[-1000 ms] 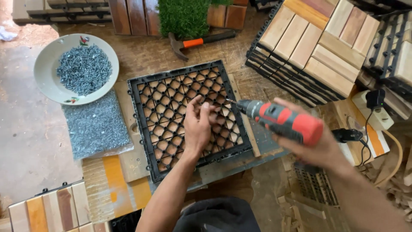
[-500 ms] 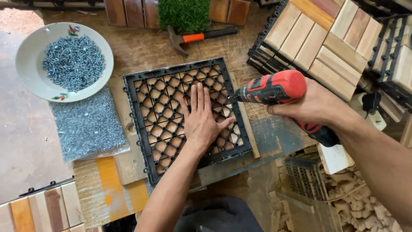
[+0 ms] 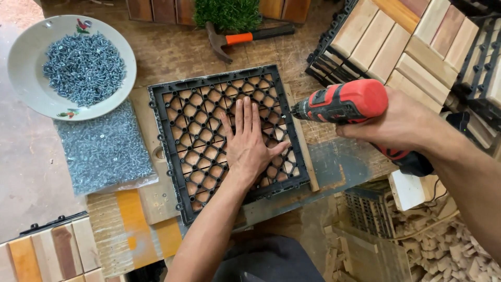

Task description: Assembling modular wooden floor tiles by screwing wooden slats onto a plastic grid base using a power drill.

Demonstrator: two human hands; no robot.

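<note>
Black plastic grid tile (image 3: 209,112) lies face-down at the middle of the wooden counter (image 3: 172,52), wood slats showing through its honeycomb openings. Left hand (image 3: 249,143) pressed flat on the grid's right half, fingers straight and close together pointing away from the person, thumb spread toward the right edge; holds nothing, only bears down. Right hand (image 3: 402,122) wrapped firmly round a red and black cordless drill (image 3: 344,102), the tool lying nearly level, nose pointing left, its bit at the grid's upper right edge, just beside the left hand's fingertips. Whether the bit touches plastic cannot be told.

Left of the grid: white bowl (image 3: 23,78) heaped with small silver screws (image 3: 83,65); just below it a clear bag of screws (image 3: 104,151), touching the bowl's rim. Behind the grid, well apart: hammer with orange neck and black grip (image 3: 245,37), lying on the counter beside a patch of green artificial turf (image 3: 227,13). Upper right: stack of finished wood-slat tiles (image 3: 396,47), pale and brown strips on black frames. Lower left corner: another slat tile (image 3: 47,256), mixed colours. Lower right, under the counter edge: wood offcuts (image 3: 449,250) in a heap
</note>
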